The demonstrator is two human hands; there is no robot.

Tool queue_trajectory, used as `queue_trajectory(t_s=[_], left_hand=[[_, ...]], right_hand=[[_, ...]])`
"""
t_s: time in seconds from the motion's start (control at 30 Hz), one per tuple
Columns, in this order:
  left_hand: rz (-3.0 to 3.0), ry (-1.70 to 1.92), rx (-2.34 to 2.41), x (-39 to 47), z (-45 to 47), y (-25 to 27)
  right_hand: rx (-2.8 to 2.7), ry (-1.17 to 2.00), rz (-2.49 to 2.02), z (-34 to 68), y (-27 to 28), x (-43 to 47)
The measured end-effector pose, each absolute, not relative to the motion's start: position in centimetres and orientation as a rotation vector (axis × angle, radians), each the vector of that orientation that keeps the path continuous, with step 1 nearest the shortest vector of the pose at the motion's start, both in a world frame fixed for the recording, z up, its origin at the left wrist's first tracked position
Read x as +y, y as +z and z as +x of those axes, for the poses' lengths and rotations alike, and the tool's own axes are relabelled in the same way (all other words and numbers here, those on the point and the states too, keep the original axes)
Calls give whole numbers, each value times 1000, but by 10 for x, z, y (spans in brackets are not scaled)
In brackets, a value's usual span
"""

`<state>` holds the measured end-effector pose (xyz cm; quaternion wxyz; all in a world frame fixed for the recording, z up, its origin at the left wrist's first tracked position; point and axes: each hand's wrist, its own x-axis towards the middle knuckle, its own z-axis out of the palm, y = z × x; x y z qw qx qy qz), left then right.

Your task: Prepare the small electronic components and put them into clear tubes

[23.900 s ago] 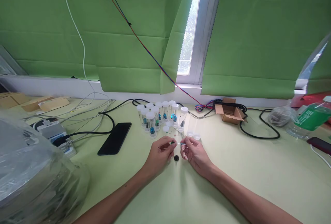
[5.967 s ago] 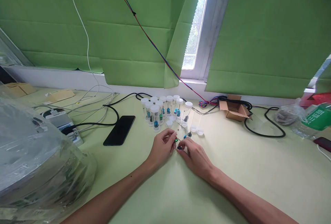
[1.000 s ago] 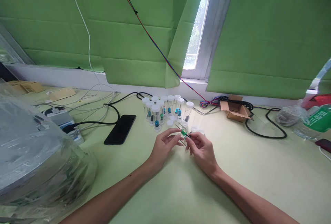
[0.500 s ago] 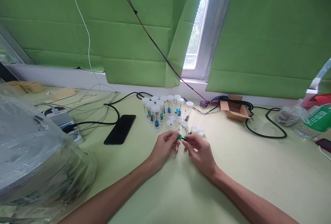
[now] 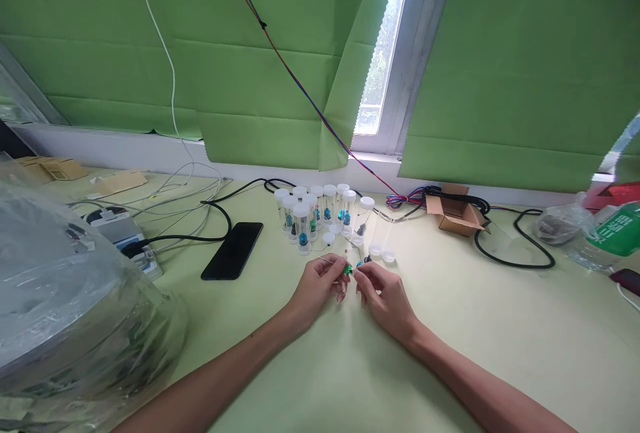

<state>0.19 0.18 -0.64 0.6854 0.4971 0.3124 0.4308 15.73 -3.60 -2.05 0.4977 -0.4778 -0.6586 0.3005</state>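
**Left hand (image 5: 317,279) pinches green part (image 5: 347,269); right hand (image 5: 385,286) on dark bit (image 5: 352,272)**

Left: thumb and index closed on the green part, thin rod (image 5: 325,260) sticking out toward ten o'clock. Right: fingertips look pinched on the dark bit at the green part's three o'clock side. Whether the two are joined: can't tell, fingers cover it. All of it sits at the centre, where the hands meet.

Doing it well, my read: left stays the fixed side, right makes the small moves. Line both up on one axis before any push, light pressure, keep the rod from bending. Work low over the table (image 5: 320,366) so a dropped bit lands close.

Counts, clock from the hands:
- capped tubes (image 5: 302,226): 10, upright, ten to one o'clock; small parts inside, mostly blue
- loose white cap (image 5: 329,237): 1 clear, eleven; maybe more among the tubes
- white discs (image 5: 375,249): 2, one to two; caps or tube ends, unclear
- loose dark part (image 5: 369,259): 1, two
- blue piece (image 5: 359,264): 1, just beside it
- black phone (image 5: 231,251): 1, nine
- cardboard box (image 5: 453,223): 1 open, two
- bottle (image 5: 616,236): 1, three
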Motion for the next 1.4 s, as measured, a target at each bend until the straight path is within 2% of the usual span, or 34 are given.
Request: queue_trajectory(t_s=[0.27,0.87,1.4], left_hand=[[1094,958,693,1,3,-10],[1021,1003,735,3,2,-10],[1000,1018,722,4,3,-13]], right_hand=[[-1620,652,-1221,158,-24,-34],[-1562,815,-1155,157,-23,-34],[-1568,833,-1152,156,-20,-35]])
